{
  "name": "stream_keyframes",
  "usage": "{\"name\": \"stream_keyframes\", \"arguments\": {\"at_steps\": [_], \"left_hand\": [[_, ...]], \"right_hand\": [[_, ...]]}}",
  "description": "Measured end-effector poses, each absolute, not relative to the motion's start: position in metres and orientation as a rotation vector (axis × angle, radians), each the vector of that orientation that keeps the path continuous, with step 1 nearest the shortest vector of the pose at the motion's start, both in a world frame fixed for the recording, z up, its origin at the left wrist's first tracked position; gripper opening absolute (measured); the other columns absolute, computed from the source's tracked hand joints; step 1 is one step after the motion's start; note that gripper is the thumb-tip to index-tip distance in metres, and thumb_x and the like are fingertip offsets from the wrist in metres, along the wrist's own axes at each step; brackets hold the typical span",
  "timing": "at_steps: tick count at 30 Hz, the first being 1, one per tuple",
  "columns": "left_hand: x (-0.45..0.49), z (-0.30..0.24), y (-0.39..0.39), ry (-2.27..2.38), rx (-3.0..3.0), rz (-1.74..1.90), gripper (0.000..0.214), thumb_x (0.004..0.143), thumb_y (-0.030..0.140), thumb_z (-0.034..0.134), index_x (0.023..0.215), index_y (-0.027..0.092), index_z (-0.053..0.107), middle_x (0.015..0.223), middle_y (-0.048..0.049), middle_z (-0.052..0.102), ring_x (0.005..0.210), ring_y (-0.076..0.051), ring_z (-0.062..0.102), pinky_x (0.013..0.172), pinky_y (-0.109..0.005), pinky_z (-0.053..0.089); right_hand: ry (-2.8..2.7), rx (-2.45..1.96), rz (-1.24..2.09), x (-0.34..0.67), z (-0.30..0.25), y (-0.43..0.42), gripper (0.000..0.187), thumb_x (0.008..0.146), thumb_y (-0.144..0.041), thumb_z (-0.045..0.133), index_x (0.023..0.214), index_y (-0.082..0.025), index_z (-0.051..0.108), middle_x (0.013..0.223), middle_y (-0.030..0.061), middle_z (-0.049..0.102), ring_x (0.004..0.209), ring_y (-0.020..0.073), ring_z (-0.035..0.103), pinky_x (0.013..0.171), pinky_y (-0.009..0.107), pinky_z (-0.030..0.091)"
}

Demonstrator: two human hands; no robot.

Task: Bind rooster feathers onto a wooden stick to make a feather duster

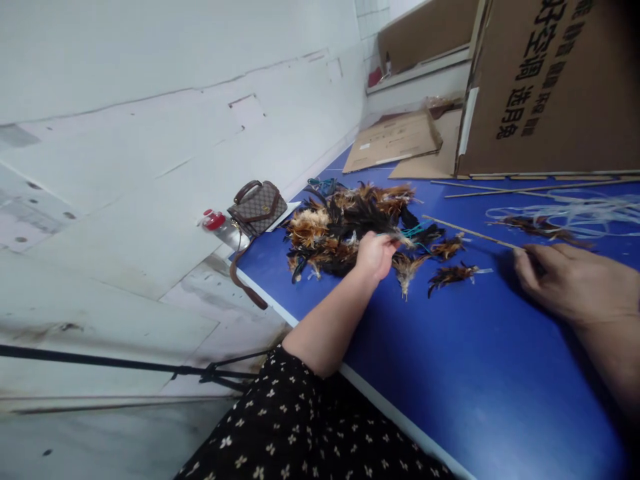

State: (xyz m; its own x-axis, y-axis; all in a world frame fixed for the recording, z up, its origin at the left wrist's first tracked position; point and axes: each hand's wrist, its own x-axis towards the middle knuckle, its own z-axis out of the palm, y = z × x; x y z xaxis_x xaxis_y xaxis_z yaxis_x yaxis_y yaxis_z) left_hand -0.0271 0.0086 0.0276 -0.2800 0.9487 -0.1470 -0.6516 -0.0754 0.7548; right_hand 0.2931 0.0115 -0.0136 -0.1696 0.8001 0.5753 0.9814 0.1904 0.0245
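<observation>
My left hand (374,257) sits at the centre of the frame, at the right edge of the feather pile (330,230); its fingers are pinched together on a feather tuft (401,237) at that edge. My right hand (575,283) lies at the right of the frame, fingers curled down over the near end of a thin wooden stick (470,232); the stick runs up and left from it toward the pile, flat on the blue table (450,387).

As far as I can judge, the work is at an early point. The length of stick that shows is bare, with no feather fixed to it; the pile is large and looks mostly unsorted; only a few small feather bundles (453,273) lie apart from it, between my two hands. Clear plastic strips (575,210) and some dark feathers lie loose above my right hand; more spare sticks (525,189) lie along the foot of the cardboard box (550,87) at the upper right. A patterned handbag (257,207) and a red-capped bottle (220,227) rest at the table's left corner, well apart from my hands.
</observation>
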Motion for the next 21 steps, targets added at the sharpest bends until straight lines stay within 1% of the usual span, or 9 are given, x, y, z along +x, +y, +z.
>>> {"name": "stream_keyframes", "arguments": {"at_steps": [2, 4, 6, 8, 11, 14, 16, 18, 21], "left_hand": [[-0.021, 0.028, 0.004, 0.883, 0.458, 1.617, 0.029, 0.074, -0.003, 0.067, 0.076, 0.019, 0.047, 0.074, -0.0003, 0.068, 0.074, -0.014, 0.068, 0.089, -0.033, 0.052], [-0.013, 0.031, -0.001, 0.863, 0.442, 1.562, 0.026, 0.077, -0.003, 0.065, 0.075, 0.018, 0.050, 0.074, -0.0013, 0.068, 0.073, -0.014, 0.067, 0.089, -0.034, 0.051], [-0.005, 0.033, -0.007, 0.811, 0.438, 1.503, 0.021, 0.079, -0.002, 0.064, 0.073, 0.016, 0.055, 0.074, -0.0023, 0.068, 0.073, -0.013, 0.067, 0.088, -0.033, 0.051], [0.003, 0.034, -0.013, 0.746, 0.462, 1.449, 0.017, 0.079, -0.001, 0.065, 0.075, 0.015, 0.062, 0.077, -0.0026, 0.069, 0.075, -0.013, 0.067, 0.089, -0.033, 0.051], [0.016, 0.031, -0.022, 0.655, 0.517, 1.381, 0.017, 0.077, -0.001, 0.070, 0.083, 0.015, 0.069, 0.085, -0.0023, 0.072, 0.079, -0.013, 0.068, 0.091, -0.033, 0.051], [0.025, 0.025, -0.029, 0.594, 0.562, 1.292, 0.022, 0.075, 0.002, 0.076, 0.092, 0.016, 0.073, 0.089, -0.0029, 0.074, 0.087, -0.017, 0.072, 0.093, -0.035, 0.052], [0.028, 0.021, -0.032, 0.576, 0.587, 1.229, 0.023, 0.076, 0.005, 0.080, 0.095, 0.016, 0.074, 0.089, -0.0034, 0.074, 0.092, -0.020, 0.074, 0.094, -0.037, 0.054], [0.028, 0.018, -0.033, 0.569, 0.593, 1.203, 0.022, 0.077, 0.008, 0.083, 0.096, 0.016, 0.075, 0.088, -0.0033, 0.073, 0.093, -0.021, 0.075, 0.093, -0.039, 0.055], [0.024, 0.019, -0.033, 0.566, 0.594, 1.218, 0.023, 0.077, 0.009, 0.084, 0.098, 0.016, 0.076, 0.090, -0.0033, 0.075, 0.090, -0.019, 0.074, 0.095, -0.038, 0.055]], "right_hand": [[-1.922, -1.698, -0.439, 0.285, -0.010, 0.008, 0.052, 0.107, -0.055, 0.048, 0.106, -0.017, 0.083, 0.096, 0.0139, 0.079, 0.078, 0.0221, 0.061, 0.061, 0.035, 0.023], [-1.803, -1.769, -0.237, 0.274, 0.000, 0.001, 0.046, 0.103, -0.055, 0.055, 0.111, -0.019, 0.083, 0.098, 0.0130, 0.080, 0.080, 0.0223, 0.064, 0.061, 0.033, 0.027], [-1.688, -1.828, 0.069, 0.260, 0.015, -0.008, 0.043, 0.097, -0.058, 0.062, 0.104, -0.021, 0.082, 0.084, 0.0091, 0.076, 0.075, 0.0211, 0.063, 0.062, 0.031, 0.032], [-1.633, -1.767, 0.387, 0.244, 0.032, -0.019, 0.046, 0.093, -0.064, 0.064, 0.088, -0.020, 0.076, 0.068, 0.0036, 0.065, 0.065, 0.0174, 0.056, 0.061, 0.030, 0.034], [-1.717, -1.627, 0.742, 0.223, 0.053, -0.034, 0.063, 0.090, -0.078, 0.061, 0.065, -0.020, 0.062, 0.056, -0.0005, 0.045, 0.056, 0.0129, 0.038, 0.054, 0.030, 0.026], [-1.694, -1.612, 0.994, 0.213, 0.060, -0.041, 0.073, 0.078, -0.090, 0.067, 0.057, -0.021, 0.053, 0.053, -0.0027, 0.033, 0.053, 0.0103, 0.025, 0.050, 0.030, 0.015], [-1.631, -1.553, 1.156, 0.212, 0.061, -0.042, 0.076, 0.073, -0.092, 0.072, 0.056, -0.022, 0.048, 0.053, -0.0034, 0.032, 0.052, 0.0092, 0.021, 0.049, 0.029, 0.012], [-1.570, -1.451, 1.294, 0.213, 0.061, -0.042, 0.076, 0.070, -0.090, 0.077, 0.055, -0.022, 0.047, 0.053, -0.0034, 0.035, 0.051, 0.0086, 0.022, 0.048, 0.027, 0.013], [-1.544, -1.332, 1.307, 0.214, 0.062, -0.044, 0.070, 0.071, -0.084, 0.084, 0.059, -0.020, 0.056, 0.055, -0.0020, 0.043, 0.051, 0.0087, 0.029, 0.046, 0.025, 0.019]]}}
